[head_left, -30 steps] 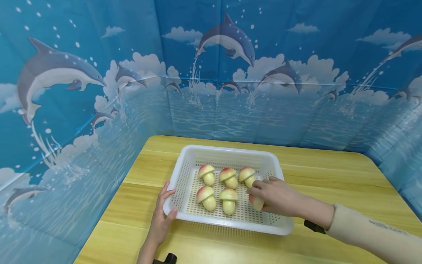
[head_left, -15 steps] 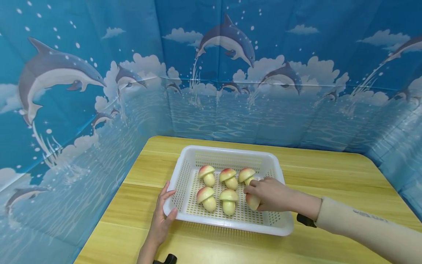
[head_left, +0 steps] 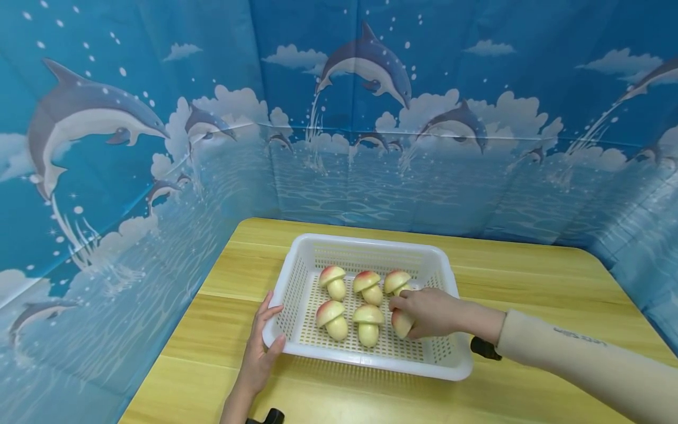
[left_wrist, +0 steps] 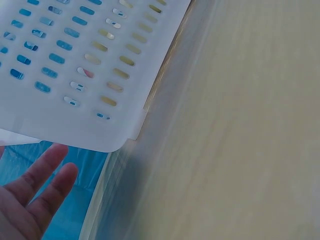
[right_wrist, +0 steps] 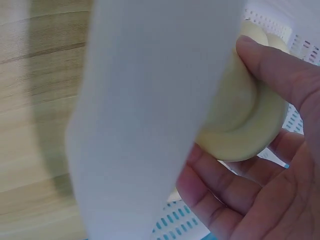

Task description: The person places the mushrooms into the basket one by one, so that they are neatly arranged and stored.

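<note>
A white perforated plastic basket (head_left: 365,360) sits on the table. In it lie several toy mushrooms with pale yellow stems and reddish caps, including a front-middle mushroom (head_left: 368,325) and a front-left mushroom (head_left: 332,321). My left hand (head_left: 256,353) holds the basket's left corner, thumb and a finger at the rim; in the left wrist view two fingers (left_wrist: 56,172) stretch out below the basket. My right hand (head_left: 431,312) grips another toy mushroom (head_left: 401,323) at the basket's right side. The right wrist view shows thumb and fingers round this mushroom (right_wrist: 245,135), partly hidden by the basket wall.
The yellow wood-grain table (head_left: 529,282) extends to the right of the basket. A blue dolphin-print curtain (head_left: 339,176) hangs behind and along the sides. Black wrist straps with cameras are on both arms.
My right hand has shifted slightly left with the mushroom, bringing it nearer the front-middle one. The left hand and the basket have stayed in place.
</note>
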Tool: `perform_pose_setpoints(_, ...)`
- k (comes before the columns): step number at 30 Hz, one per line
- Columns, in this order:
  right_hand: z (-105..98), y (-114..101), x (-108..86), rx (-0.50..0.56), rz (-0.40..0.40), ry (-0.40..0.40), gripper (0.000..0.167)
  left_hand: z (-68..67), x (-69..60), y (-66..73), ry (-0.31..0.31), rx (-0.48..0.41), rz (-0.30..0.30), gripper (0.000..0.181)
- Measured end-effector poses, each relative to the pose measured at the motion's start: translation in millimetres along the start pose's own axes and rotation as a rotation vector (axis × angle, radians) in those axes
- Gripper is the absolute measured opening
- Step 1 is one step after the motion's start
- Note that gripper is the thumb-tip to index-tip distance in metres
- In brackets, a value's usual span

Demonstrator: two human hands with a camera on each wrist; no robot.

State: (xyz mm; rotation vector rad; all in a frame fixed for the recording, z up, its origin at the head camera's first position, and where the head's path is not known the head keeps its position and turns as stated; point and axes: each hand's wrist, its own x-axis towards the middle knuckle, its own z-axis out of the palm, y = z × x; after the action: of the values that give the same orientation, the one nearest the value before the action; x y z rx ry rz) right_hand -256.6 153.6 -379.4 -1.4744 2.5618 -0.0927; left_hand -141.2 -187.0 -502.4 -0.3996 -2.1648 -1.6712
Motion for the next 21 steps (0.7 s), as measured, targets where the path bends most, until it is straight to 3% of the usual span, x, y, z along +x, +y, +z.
perform_pose_setpoints(21, 0.3, 5.5, 11.4, 0.140, 0.120, -0.142, 0.044, -0.3, -0.3, 0.1, 0.003, 0.024, 0.003, 0.050)
